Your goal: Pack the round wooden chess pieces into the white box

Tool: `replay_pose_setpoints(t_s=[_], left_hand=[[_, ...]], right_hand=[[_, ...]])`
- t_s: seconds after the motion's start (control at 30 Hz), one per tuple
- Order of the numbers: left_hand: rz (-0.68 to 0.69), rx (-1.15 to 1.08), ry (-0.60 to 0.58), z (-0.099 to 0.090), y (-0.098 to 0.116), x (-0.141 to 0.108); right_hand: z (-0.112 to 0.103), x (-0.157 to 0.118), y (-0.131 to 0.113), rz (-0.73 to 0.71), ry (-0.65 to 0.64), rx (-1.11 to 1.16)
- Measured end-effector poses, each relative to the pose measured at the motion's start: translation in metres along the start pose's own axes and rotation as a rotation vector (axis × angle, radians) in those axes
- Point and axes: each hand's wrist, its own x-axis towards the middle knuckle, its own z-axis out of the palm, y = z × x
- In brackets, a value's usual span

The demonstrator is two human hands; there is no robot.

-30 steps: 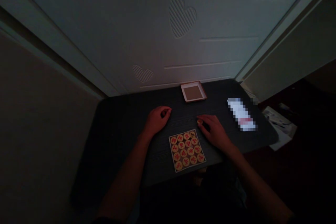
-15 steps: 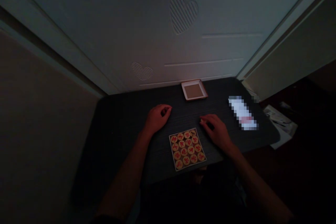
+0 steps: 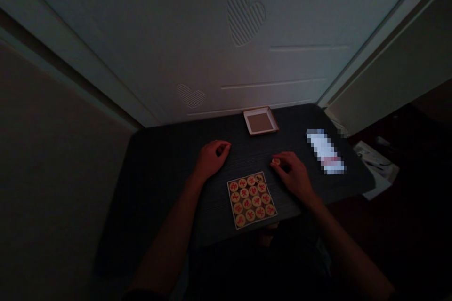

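A square tray near the table's front edge holds several round wooden pieces in rows, nearly all with red characters; the piece in its far right corner has a dark one. Right of the tray's far corner, my right hand pinches a round piece between thumb and fingers, above or at the tabletop. My left hand rests on the table to the left, beyond the tray, with its fingers curled and thumb close to them; whether anything small is inside is hidden.
An open shallow box lid lies at the table's back edge by a white panel with heart reliefs. A blurred bright object is at the right of the dark table. White items sit beyond the right edge.
The piece in my right hand has turned so its face shows more, and that hand has shifted slightly to the right. My left hand has stayed put.
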Motion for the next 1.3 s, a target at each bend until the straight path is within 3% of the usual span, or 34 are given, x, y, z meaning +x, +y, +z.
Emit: replay_pose_setpoints(t_s=[1.03,1.17,1.3], left_hand=[[0.009,0.003,-0.002,-0.001,0.002,0.0],[0.022,-0.002,-0.012,-0.001,0.001,0.0],[0.02,0.005,-0.004,0.0,0.0,-0.001]], right_hand=[[-0.005,-0.002,-0.01,0.087,0.058,0.024],[-0.004,-0.014,-0.023,0.068,-0.01,0.096],[-0.005,-0.026,-0.04,0.026,-0.177,0.122]])
